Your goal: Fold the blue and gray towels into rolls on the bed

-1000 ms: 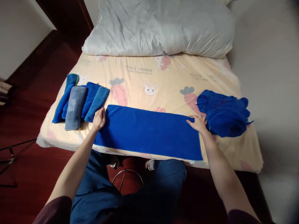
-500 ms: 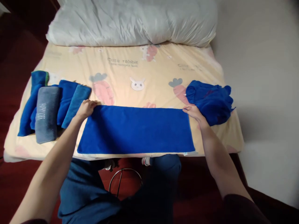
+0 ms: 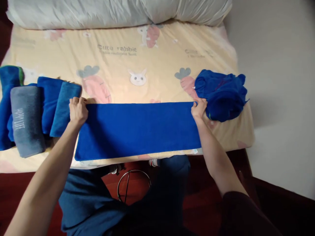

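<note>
A bright blue towel [image 3: 140, 129] lies flat as a long rectangle along the near edge of the bed. My left hand [image 3: 78, 109] is closed on its far left corner, fingers curled over the edge. At the far right corner my right hand [image 3: 199, 108] pinches the same towel. Just left of my left hand rest folded towels: a teal-blue one [image 3: 66, 108], a blue one [image 3: 50, 101] and a grey one [image 3: 27, 121] with white lettering. Against my right hand sits a crumpled heap of blue cloth [image 3: 222, 93].
The bed [image 3: 157, 78] has a pale yellow sheet with rabbits and carrots. A rolled grey-white quilt [image 3: 118, 13] spans its far side. A white wall [image 3: 278, 98] stands on the right. Below the bed edge are my legs [image 3: 93, 203] and a round metal stool frame [image 3: 134, 172].
The view has shifted, so the bed and folded towels sit further left and the quilt higher. Both hands stay at the towel's far corners, now with fingers curled more tightly.
</note>
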`<state>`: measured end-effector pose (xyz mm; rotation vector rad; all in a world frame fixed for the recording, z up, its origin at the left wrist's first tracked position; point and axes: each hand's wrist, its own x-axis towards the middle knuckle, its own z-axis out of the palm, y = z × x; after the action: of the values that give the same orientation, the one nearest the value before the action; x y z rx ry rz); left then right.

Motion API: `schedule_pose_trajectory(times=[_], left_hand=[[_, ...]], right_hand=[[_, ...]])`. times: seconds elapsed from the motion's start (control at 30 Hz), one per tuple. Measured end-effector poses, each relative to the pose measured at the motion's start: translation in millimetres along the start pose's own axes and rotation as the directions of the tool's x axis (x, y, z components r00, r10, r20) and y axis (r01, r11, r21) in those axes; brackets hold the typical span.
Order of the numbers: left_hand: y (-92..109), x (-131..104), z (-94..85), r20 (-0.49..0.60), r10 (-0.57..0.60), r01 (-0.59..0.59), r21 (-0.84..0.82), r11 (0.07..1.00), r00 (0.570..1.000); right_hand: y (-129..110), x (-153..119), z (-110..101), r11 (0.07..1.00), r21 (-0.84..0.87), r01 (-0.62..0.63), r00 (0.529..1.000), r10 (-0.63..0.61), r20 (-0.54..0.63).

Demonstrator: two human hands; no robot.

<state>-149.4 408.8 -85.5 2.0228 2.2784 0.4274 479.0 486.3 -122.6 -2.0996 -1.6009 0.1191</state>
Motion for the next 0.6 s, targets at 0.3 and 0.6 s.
schedule_pose_trajectory(times=[0.3,0.6], left_hand=[[174,-58,39.6,0.066,0.336,-0.317,-0.208,0.925,0.939],[193,-64,73.9,0.06,0.297,-0.27,-0.278,0.922,0.953]], right_hand=[[-201,-136,46,0.79,0.242,0.563,0.746,-0.612,0.261],[-234,-175,61,0.839,0.173,0.516,0.741,-0.539,0.4]])
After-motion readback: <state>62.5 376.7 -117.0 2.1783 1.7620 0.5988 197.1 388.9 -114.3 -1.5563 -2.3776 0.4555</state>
